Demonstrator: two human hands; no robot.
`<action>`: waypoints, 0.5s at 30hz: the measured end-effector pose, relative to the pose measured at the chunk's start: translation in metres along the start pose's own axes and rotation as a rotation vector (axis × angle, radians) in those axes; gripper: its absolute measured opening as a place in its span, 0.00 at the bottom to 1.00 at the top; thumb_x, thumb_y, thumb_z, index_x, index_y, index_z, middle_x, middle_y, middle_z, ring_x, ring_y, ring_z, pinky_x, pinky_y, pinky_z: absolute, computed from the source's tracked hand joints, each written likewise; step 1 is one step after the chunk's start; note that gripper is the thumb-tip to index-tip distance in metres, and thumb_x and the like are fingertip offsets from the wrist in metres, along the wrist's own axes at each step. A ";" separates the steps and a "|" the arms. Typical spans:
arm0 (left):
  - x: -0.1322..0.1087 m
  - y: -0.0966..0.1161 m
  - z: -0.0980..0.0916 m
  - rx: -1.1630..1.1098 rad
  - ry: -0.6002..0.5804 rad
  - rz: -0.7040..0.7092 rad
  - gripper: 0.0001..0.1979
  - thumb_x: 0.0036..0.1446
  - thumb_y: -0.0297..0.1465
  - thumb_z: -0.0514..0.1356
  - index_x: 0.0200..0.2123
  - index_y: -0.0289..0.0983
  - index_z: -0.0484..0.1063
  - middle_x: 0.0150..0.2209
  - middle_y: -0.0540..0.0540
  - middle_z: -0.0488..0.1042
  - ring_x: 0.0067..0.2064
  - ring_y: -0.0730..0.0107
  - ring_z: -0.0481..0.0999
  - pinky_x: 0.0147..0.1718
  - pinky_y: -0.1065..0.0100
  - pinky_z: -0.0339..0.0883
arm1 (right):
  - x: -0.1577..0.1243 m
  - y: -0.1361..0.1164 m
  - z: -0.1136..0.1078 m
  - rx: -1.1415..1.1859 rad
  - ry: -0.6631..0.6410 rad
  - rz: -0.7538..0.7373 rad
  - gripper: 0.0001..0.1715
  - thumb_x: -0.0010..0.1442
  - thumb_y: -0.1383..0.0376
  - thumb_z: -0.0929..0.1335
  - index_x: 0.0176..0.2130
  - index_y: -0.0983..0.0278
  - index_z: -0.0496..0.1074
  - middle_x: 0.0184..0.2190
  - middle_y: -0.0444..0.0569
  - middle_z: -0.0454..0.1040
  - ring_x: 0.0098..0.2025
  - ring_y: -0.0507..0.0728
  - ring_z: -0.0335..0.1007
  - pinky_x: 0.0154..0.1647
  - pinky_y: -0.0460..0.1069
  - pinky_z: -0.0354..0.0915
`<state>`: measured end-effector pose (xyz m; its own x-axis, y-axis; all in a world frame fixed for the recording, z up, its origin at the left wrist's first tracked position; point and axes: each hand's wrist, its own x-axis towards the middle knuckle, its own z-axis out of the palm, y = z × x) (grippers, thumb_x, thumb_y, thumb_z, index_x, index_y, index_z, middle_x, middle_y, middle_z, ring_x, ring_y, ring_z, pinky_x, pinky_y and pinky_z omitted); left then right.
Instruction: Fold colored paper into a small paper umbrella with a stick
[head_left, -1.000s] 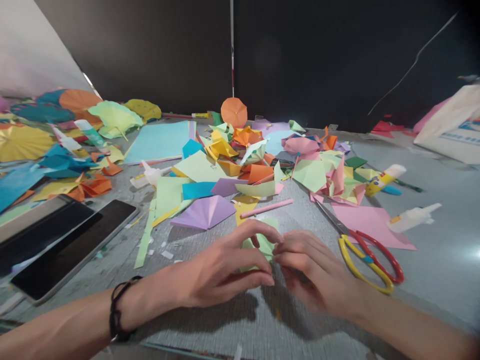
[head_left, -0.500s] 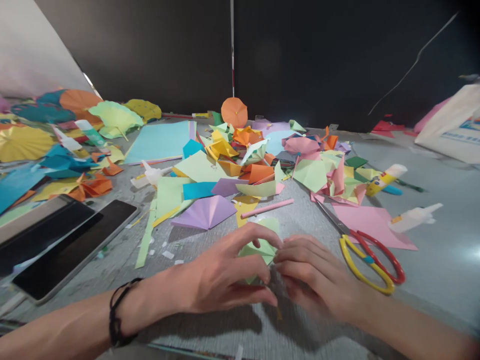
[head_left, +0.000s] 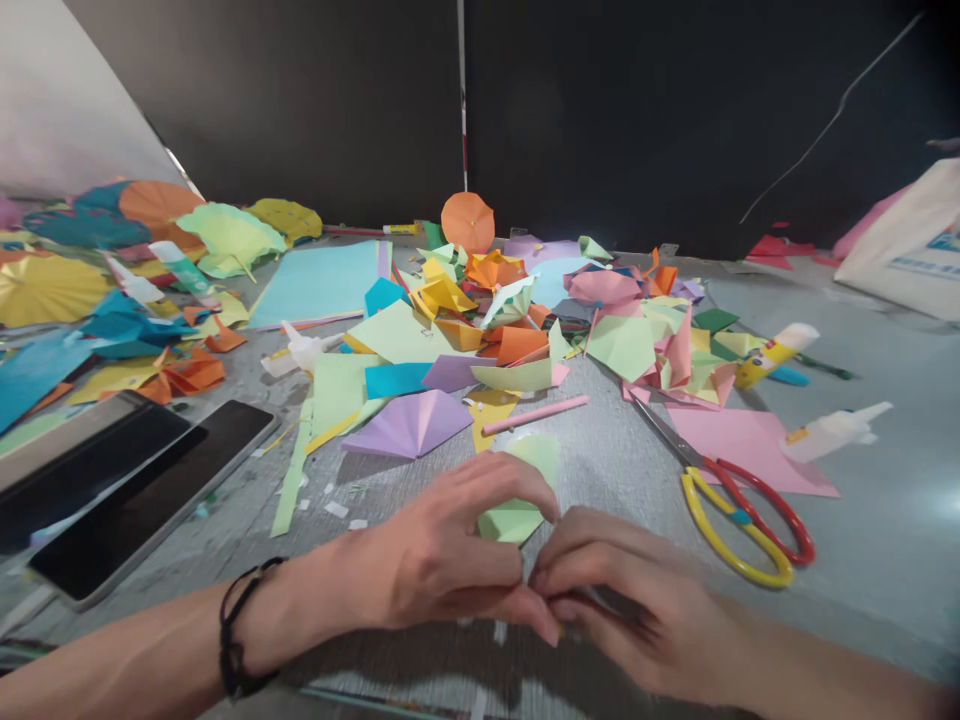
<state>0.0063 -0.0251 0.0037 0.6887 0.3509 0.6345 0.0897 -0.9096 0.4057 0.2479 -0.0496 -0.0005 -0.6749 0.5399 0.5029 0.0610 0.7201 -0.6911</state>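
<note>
My left hand (head_left: 450, 545) is curved over a light green paper (head_left: 517, 510), its index finger arched and its thumb held apart below. Whether any fingertip touches the paper cannot be made out. Against the left fingertips sits my right hand (head_left: 630, 600), its thumb and fingers pinched together; whatever they hold is hidden. Behind the hands lie a pink rolled paper stick (head_left: 535, 415) and a pleated purple paper (head_left: 412, 425). Scissors (head_left: 739, 515) with red and yellow handles rest right of my right hand.
Heaped paper scraps (head_left: 480, 300) cover the table's middle. Two phones (head_left: 154, 500) lie at left, near paper umbrellas (head_left: 232, 240). A glue stick (head_left: 776, 355), a white glue bottle (head_left: 836, 432) and pink paper (head_left: 720, 440) lie at right. A dark panel (head_left: 675, 120) stands behind.
My right hand has come nearer to me and its fingers have drawn into a pinch. The left hand has shifted slightly. Pleats on the green paper no longer show between the hands.
</note>
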 end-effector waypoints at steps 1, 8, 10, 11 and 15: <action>0.000 0.000 0.001 0.002 0.009 0.015 0.21 0.63 0.40 0.69 0.24 0.34 0.69 0.48 0.39 0.74 0.49 0.61 0.77 0.51 0.61 0.72 | -0.001 0.001 0.000 0.002 -0.010 0.005 0.13 0.66 0.76 0.70 0.49 0.64 0.74 0.40 0.48 0.80 0.44 0.52 0.76 0.49 0.46 0.74; 0.001 0.000 0.004 0.057 -0.023 0.070 0.19 0.66 0.39 0.67 0.28 0.35 0.69 0.48 0.39 0.77 0.51 0.60 0.78 0.53 0.59 0.73 | -0.004 0.004 0.002 -0.018 -0.058 -0.011 0.11 0.65 0.75 0.69 0.45 0.62 0.70 0.38 0.47 0.80 0.41 0.52 0.75 0.46 0.47 0.72; 0.003 0.001 0.002 0.068 -0.039 0.076 0.18 0.68 0.39 0.65 0.28 0.35 0.69 0.47 0.39 0.77 0.51 0.60 0.78 0.52 0.59 0.73 | -0.003 0.003 0.003 -0.034 -0.044 0.019 0.11 0.64 0.75 0.69 0.44 0.62 0.69 0.36 0.45 0.79 0.39 0.51 0.74 0.43 0.46 0.71; 0.003 0.001 0.001 0.071 -0.048 0.076 0.17 0.68 0.38 0.65 0.29 0.35 0.69 0.48 0.39 0.78 0.51 0.60 0.78 0.52 0.60 0.73 | -0.003 0.002 0.004 -0.040 -0.028 0.048 0.10 0.64 0.74 0.68 0.43 0.61 0.69 0.35 0.44 0.78 0.37 0.51 0.74 0.40 0.45 0.70; 0.006 0.005 -0.002 0.081 -0.044 0.085 0.15 0.69 0.38 0.64 0.32 0.35 0.71 0.47 0.38 0.79 0.50 0.60 0.79 0.53 0.60 0.73 | 0.000 0.003 0.004 -0.067 0.083 0.161 0.07 0.63 0.72 0.67 0.40 0.60 0.68 0.32 0.41 0.73 0.31 0.49 0.70 0.32 0.43 0.66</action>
<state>0.0096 -0.0270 0.0104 0.7272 0.2635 0.6338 0.0863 -0.9511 0.2965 0.2452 -0.0493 -0.0050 -0.5899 0.6826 0.4314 0.2139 0.6472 -0.7317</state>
